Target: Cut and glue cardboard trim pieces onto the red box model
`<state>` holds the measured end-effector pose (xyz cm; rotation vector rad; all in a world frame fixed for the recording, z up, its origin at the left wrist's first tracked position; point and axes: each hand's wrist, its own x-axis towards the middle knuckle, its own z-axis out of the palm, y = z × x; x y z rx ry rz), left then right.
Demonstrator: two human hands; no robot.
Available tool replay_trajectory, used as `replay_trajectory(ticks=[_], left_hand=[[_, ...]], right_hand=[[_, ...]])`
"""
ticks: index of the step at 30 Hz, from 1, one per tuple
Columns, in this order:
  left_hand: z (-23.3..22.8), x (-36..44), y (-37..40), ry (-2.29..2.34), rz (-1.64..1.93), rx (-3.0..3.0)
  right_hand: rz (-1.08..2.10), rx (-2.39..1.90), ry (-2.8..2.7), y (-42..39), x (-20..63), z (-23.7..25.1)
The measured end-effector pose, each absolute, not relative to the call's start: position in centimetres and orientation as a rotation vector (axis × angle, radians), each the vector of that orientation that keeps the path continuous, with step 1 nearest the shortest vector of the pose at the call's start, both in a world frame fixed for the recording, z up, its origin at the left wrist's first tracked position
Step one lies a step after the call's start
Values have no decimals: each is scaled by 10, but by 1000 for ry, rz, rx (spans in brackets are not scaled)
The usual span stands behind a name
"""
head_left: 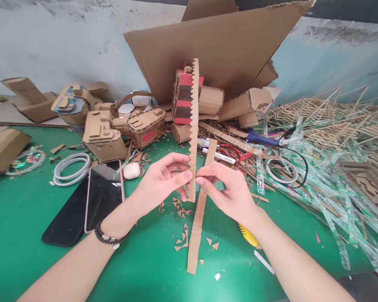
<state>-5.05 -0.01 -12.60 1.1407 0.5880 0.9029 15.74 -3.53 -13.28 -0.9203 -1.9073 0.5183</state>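
Note:
A long cardboard strip (194,126) with a saw-toothed left edge stands upright in front of me. Near its lower end, my left hand (164,174) pinches it between thumb and fingers. My right hand (228,188) is closed at the strip's right edge, thumb and forefinger pressed together there. Beneath, a plain cardboard strip (197,235) lies on the green table (138,260), partly covered by the toothed strip and my right hand. Small cardboard triangles (179,207) are scattered around it. A yellow object (249,237) shows partly under my right wrist.
Two phones (105,197), an earbud case (131,170) and a coiled white cable (71,168) lie left. Cardboard models (103,136) stand behind. A blue glue gun (264,138), red-handled scissors (239,155), markers (219,156) and a heap of sticks and plastic wrappers (330,180) lie right.

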Motion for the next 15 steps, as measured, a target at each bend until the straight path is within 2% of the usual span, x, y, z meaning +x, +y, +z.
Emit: replay_trajectory(ticks=[15], left_hand=[[-129, -54, -1, 493, 753, 1085]], right_hand=[[189, -904, -1981, -34, 156, -133]])
